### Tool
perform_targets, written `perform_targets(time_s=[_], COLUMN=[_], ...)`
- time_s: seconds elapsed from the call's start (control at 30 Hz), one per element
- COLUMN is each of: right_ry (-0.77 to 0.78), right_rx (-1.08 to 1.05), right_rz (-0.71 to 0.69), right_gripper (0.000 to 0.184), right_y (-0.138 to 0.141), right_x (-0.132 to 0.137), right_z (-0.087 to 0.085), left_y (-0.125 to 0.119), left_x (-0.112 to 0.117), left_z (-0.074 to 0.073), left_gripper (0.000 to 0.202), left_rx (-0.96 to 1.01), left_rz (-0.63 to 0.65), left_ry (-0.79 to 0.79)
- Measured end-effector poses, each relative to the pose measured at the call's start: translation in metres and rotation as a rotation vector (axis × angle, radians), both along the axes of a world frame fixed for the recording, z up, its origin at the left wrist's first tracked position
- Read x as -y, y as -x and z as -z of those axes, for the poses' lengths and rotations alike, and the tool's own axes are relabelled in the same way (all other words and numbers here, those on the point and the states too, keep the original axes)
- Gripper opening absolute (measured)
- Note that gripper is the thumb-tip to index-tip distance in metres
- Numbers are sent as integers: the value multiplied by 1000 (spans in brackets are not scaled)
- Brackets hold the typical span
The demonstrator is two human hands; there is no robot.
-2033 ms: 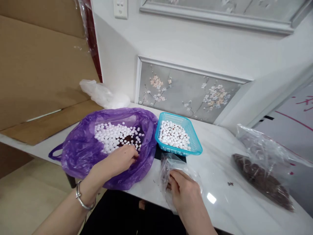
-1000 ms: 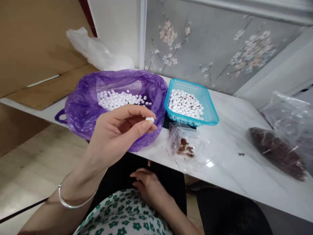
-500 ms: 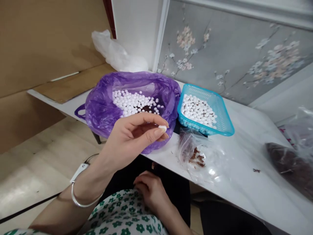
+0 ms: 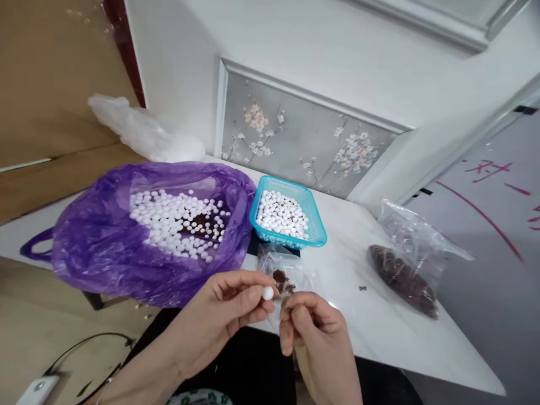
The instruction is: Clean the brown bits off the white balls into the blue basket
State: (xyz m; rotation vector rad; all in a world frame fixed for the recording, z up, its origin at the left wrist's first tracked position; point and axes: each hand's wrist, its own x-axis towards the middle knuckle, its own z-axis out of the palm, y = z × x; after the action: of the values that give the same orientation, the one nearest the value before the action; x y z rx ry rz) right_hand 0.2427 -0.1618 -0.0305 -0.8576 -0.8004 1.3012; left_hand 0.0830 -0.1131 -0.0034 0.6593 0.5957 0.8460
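Nearest the camera, the left hand (image 4: pixel 228 315) came up from the lower left with its palm turned inward. Its thumb and forefinger were closed on a small, round, smooth white bead (image 4: pixel 268 292), held in the air over the near edge of the desk (image 4: pixel 379 332). The right hand (image 4: pixel 314 337) rose from below just beside it with its fingers curled. Its fingertips were pinched together close to the bead, and whether anything lay between them could not be made out.

Just behind the two hands, a small clear plastic bag (image 4: pixel 291 267) lay crumpled on the glossy white desk with a clump of reddish-brown flakes (image 4: pixel 282 278) inside. A dark crumb (image 4: pixel 361 288) sat on the bare surface to its right.

To the left, a thin, wrinkled purple plastic bag (image 4: pixel 105 253) sagged open over the desk's edge, one loop handle sticking out at its left. Many white beads (image 4: pixel 169 219) were heaped in it over a dark patch. Touching its right side was a rectangular turquoise plastic basket (image 4: pixel 316 228) with perforated walls, filled with more of the same beads (image 4: pixel 280 216).

Well apart on the right lay a larger clear bag (image 4: pixel 415 242), holding a long dark brown mass (image 4: pixel 400 278). Farther left, a crumpled white plastic bag (image 4: pixel 143 135) rested against brown cardboard (image 4: pixel 50 112). A grey floral wall panel (image 4: pixel 295 140) stood at the far side.
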Motion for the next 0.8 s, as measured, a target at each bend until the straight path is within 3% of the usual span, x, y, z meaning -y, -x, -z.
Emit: perform_targets(time_s=[0.2, 0.33, 0.43, 0.8], right_ry=[-95, -48, -31, -204], right_rx=[111, 133, 160, 345], right_rz=[31, 133, 175, 206], right_gripper=[9, 1, 5, 13], right_y=[-2, 3, 8, 11], right_x=[-1, -4, -5, -8], right_z=[5, -5, -12, -12], left_y=[-10, -14, -17, -22], left_x=[-2, -5, -8, -6], left_z=[2, 5, 8, 3], left_gripper=[16, 12, 12, 5], left_rx=[59, 52, 64, 24], left_rz=[34, 24, 31, -29], left_ry=[89, 65, 17, -65])
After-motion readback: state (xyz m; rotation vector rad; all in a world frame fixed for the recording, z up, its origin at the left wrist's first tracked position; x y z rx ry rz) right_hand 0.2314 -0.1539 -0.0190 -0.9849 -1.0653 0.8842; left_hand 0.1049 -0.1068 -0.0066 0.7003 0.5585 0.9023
